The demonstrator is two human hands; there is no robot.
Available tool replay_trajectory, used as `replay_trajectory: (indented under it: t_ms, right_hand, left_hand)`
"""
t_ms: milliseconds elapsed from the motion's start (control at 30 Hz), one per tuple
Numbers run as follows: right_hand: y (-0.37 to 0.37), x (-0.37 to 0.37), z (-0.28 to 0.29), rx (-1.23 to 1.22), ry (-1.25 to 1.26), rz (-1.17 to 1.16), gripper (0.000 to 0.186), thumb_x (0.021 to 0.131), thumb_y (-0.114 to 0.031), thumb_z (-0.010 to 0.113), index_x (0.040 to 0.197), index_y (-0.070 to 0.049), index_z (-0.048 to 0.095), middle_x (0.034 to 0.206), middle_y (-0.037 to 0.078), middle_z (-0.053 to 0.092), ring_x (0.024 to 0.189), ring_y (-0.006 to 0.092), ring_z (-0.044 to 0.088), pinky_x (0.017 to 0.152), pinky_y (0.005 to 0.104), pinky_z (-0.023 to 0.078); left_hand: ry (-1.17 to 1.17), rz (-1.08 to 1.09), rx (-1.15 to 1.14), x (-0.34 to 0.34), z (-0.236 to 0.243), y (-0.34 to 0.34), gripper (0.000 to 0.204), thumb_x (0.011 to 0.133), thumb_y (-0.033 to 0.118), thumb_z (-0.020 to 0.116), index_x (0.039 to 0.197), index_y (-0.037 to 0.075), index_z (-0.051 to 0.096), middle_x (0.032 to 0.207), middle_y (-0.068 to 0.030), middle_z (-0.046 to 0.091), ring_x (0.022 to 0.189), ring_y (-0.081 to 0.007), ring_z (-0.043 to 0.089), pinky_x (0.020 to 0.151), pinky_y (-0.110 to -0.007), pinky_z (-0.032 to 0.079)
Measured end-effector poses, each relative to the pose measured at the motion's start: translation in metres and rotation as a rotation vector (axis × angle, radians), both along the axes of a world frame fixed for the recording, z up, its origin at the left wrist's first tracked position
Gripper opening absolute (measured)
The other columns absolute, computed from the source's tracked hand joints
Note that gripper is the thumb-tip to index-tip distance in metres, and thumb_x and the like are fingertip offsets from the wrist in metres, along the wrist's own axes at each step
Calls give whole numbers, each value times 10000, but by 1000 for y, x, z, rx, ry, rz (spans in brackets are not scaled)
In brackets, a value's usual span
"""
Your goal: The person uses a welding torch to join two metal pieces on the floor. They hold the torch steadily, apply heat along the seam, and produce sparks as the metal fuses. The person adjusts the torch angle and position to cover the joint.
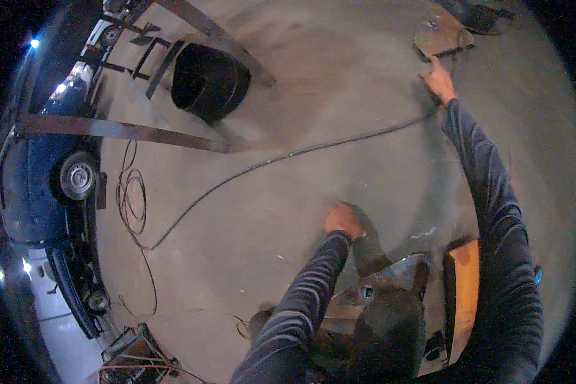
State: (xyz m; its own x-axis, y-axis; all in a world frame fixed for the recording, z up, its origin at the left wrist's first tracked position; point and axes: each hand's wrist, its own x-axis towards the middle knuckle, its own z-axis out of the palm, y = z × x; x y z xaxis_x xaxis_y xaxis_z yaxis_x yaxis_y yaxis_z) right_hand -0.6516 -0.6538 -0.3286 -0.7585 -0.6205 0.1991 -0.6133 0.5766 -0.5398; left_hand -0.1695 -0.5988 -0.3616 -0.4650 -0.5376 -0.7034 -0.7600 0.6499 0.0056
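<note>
My right hand stretches far forward on the right, thumb and forefinger apart. Its fingertip meets, or nearly meets, the near edge of a flat brownish plate with angled corners. Lower down, near the middle, my left hand is low over the concrete floor, its back showing and its fingers hidden. A dark shadow falls beside it. Below that hand lies a metal piece with a small square hole, close to my knee. A yellow-orange panel stands by my right forearm.
A dark cable curves across the floor toward coils at left. An open black drum stands among rusty steel bars. A dark blue vehicle is at far left. Another dark object lies beyond the plate.
</note>
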Motion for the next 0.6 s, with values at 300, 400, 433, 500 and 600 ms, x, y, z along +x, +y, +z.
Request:
replay_trajectory:
  t_ms: [300,400,433,500,600]
  right_hand:
    - [-47,-61,-40,136,-122,-75,794,859,-434,677,1493,-84,351,1328,307,576,1221,481,549,1014,501,448]
    - [-46,-98,-48,182,-97,-104,813,886,-486,654,1475,-40,316,1297,325,586,1185,493,568,988,516,457]
    - [-65,-83,-48,130,-118,-104,812,889,-493,653,1466,-33,312,1290,332,586,1180,496,570,984,519,458]
    - [-72,-82,-51,151,-68,-92,772,907,-486,637,1437,-26,315,1259,347,593,1161,506,576,971,529,459]
    - [-71,-69,-67,108,-84,-82,691,938,-446,606,1408,-23,327,1201,358,612,1130,518,587,951,550,458]
  left_hand:
    - [-9,255,143,-10,62,-7,887,695,398,862,1354,-41,461,1278,-195,588,1268,-364,543,947,-406,556]
    - [40,150,69,2,7,15,915,711,446,841,1367,-57,451,1286,-221,570,1251,-408,552,939,-430,560]
    - [32,189,67,28,-27,15,966,729,497,819,1408,-64,423,1334,-244,545,1263,-439,534,938,-444,561]
    - [35,193,98,37,-41,12,962,752,491,803,1425,-73,409,1337,-264,536,1223,-451,559,924,-450,566]
    - [-20,220,134,16,15,6,837,771,364,812,1378,-75,440,1264,-264,558,1123,-410,641,900,-429,572]
